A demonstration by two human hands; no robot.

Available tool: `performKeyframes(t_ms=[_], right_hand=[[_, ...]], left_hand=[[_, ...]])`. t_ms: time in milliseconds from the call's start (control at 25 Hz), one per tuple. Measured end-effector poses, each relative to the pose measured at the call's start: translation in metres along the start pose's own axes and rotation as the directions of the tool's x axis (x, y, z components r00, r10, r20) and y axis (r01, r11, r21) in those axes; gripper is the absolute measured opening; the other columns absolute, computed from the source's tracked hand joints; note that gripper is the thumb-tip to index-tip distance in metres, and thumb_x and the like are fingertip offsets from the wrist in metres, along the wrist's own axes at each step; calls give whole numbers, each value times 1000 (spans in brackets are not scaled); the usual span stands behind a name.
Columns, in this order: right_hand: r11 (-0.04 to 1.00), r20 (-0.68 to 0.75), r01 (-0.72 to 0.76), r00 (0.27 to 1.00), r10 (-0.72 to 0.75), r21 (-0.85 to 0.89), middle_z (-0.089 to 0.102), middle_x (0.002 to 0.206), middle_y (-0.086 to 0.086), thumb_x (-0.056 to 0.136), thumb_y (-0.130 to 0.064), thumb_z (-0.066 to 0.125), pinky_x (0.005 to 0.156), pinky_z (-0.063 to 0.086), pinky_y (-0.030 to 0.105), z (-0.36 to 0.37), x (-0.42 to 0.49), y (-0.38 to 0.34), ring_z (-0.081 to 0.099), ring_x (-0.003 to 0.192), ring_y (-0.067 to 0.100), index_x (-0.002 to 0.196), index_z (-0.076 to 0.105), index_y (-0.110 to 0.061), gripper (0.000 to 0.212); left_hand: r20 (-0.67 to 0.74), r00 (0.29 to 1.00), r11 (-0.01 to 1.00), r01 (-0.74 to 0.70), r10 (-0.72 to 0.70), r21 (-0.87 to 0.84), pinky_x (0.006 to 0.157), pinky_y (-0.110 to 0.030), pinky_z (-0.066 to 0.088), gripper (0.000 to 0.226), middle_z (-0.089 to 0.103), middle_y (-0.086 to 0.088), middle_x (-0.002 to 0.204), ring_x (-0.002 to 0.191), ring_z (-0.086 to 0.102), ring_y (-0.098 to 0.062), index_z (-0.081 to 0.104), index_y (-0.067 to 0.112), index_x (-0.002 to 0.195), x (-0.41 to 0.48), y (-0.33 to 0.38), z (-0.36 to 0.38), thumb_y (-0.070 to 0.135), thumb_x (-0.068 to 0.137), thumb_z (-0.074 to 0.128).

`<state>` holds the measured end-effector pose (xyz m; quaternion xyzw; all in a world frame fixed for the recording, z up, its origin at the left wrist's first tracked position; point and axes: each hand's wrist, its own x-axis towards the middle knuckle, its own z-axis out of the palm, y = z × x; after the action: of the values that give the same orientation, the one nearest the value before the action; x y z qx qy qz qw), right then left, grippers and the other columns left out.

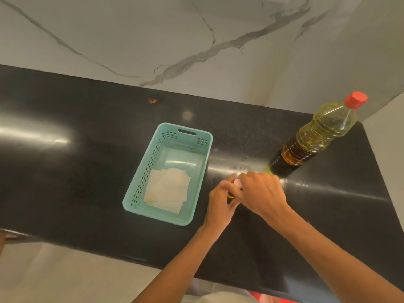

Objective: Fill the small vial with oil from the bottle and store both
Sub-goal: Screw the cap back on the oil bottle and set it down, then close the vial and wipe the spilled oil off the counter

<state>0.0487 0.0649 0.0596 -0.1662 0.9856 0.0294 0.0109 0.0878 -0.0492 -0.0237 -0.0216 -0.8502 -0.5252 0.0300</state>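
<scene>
A tall clear oil bottle (pixel 314 141) with a red cap stands upright at the right of the black counter, capped. In front of it my two hands meet over a small dark vial (pixel 230 196), mostly hidden by my fingers. My left hand (pixel 220 204) wraps around the vial's body. My right hand (pixel 260 193) covers the vial's top, fingers closed on it; whether a cap is there is hidden. Both hands are right of the teal basket, near the bottle's base.
A teal plastic basket (pixel 140 178) lies on the black counter (pixel 65 171), holding folded white paper sheets (pixel 168 189) at its near end. A marble wall rises behind and at the right. The counter's front edge runs just below my forearms.
</scene>
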Motion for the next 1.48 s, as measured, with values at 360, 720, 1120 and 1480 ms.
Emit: performKeyframes(t_ms=[360,720,1120,1480], right_hand=[[564,-117,58,991,69,824,67,76,-16,91,-35,66,64,51,24,-40,-9,-47,61,68,6,87,70,-22,14],[933,78,225,964,-256,282,59,114,7,86,-15,73,77,56,40,15,79,-161,53,106,26,123,64,-16,38],[966,127,103,982,-136,236,64,105,2,90,-12,67,70,53,33,18,72,-161,52,98,21,103,74,-15,15],[958,215,174,951,-224,227,65,112,1,88,-19,71,74,52,36,28,77,-172,55,101,23,115,70,-20,28]], left_hand=[[-491,832,966,219,-258,-136,84,-19,59,21,74,7,111,101,70,-4,74,20,110,-48,48,-151,16,91,72],[-323,896,952,285,-306,-110,88,-31,61,18,76,8,106,99,72,-6,73,19,111,-10,-3,-227,19,94,68],[-160,949,955,243,-270,-172,88,-16,56,18,75,11,105,99,70,0,73,19,111,0,-29,-245,18,94,70],[-115,971,967,191,-212,-168,86,-12,55,19,74,12,105,99,69,2,73,18,111,3,-34,-241,12,94,69]])
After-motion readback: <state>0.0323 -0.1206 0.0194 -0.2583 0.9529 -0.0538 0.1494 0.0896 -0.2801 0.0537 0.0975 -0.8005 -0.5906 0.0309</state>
